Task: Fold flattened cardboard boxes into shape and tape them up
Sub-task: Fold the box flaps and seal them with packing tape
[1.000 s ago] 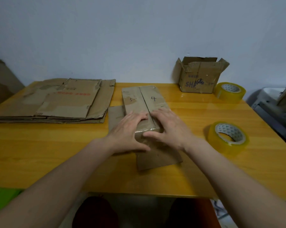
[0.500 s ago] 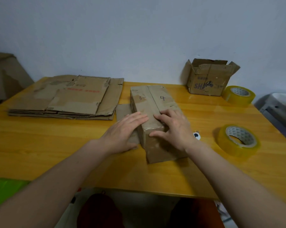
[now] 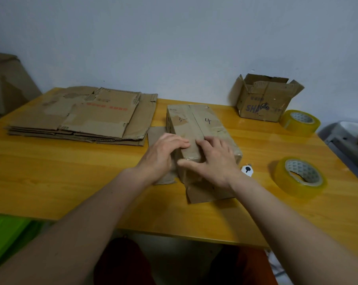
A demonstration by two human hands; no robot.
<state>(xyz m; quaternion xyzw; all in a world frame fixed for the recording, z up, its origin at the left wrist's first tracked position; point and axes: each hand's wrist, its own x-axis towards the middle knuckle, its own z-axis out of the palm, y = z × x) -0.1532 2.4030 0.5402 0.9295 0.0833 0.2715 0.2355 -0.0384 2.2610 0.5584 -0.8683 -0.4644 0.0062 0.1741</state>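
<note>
**Both hands flat on folded box**

Centrally on the table [image 3: 50,182] stands the folded box [image 3: 196,128], flaps marked 3 and 4. Flattened stack [image 3: 81,118] left of box; open carton [image 3: 264,99] and two tape rolls [image 3: 299,175] right. Left hand [image 3: 163,155] and right hand [image 3: 215,161] press its near top, fingers extended, slightly spread.

Handwritten "3" and "4" sit on the brown closed cardboard box [image 3: 196,128] at centre; far right, the open brown carton [image 3: 262,103] shows "SH", the rest unreadable.
</note>
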